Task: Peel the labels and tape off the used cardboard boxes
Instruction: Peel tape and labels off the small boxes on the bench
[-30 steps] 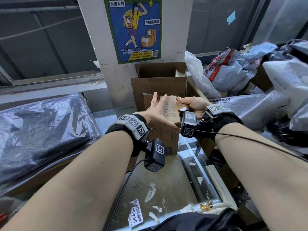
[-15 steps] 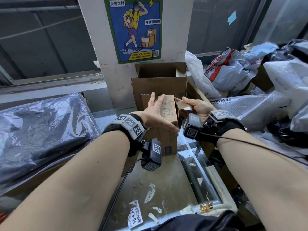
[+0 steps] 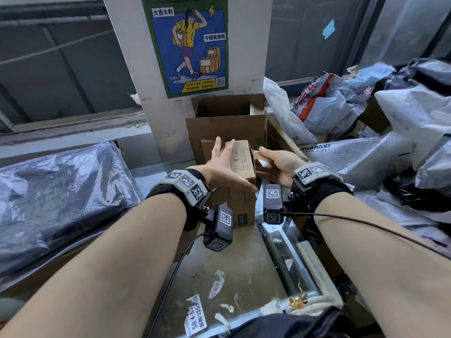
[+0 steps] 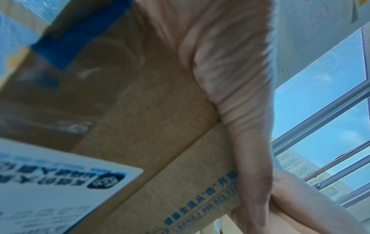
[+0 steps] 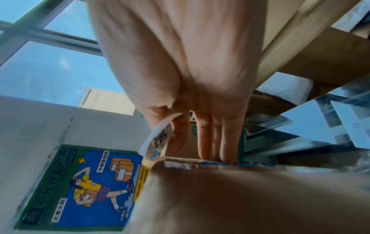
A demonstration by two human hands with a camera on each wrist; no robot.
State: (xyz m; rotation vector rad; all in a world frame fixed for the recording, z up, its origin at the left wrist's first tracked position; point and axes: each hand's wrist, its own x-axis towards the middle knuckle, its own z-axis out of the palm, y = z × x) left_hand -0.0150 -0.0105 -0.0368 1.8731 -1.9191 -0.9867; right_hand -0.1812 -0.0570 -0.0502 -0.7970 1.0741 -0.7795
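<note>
Though the small cardboard box [image 3: 240, 176] stands upright on the metal counter [image 3: 234, 267] right before us, much of it is hidden: our left hand [image 3: 223, 170] covers its near top and left side, and both wrist cameras cut off its lower corners. The left fingers lie straight across the top, thumb stretched along the front edge, pressing rather than clasping. In the left wrist view the print on the white label [image 4: 60, 186] is too blurred to read, and a strip of blue tape [image 4: 80, 33] crosses the far edge. Our right hand [image 3: 277, 164] pinches a half-lifted label [image 5: 158, 136] between thumb and forefinger at the box's right top corner, the other fingers [image 5: 212, 139] straight, their tips at the rim. Directly behind stands a larger open carton [image 3: 227, 123], against a white pillar bearing a blue poster [image 3: 186, 45]. A dark plastic-wrapped bundle [image 3: 61, 191] lies to the left, a heap of courier bags [image 3: 341, 106] crowds the right, and torn sticker scraps [image 3: 195, 315] cling to the counter near us.
</note>
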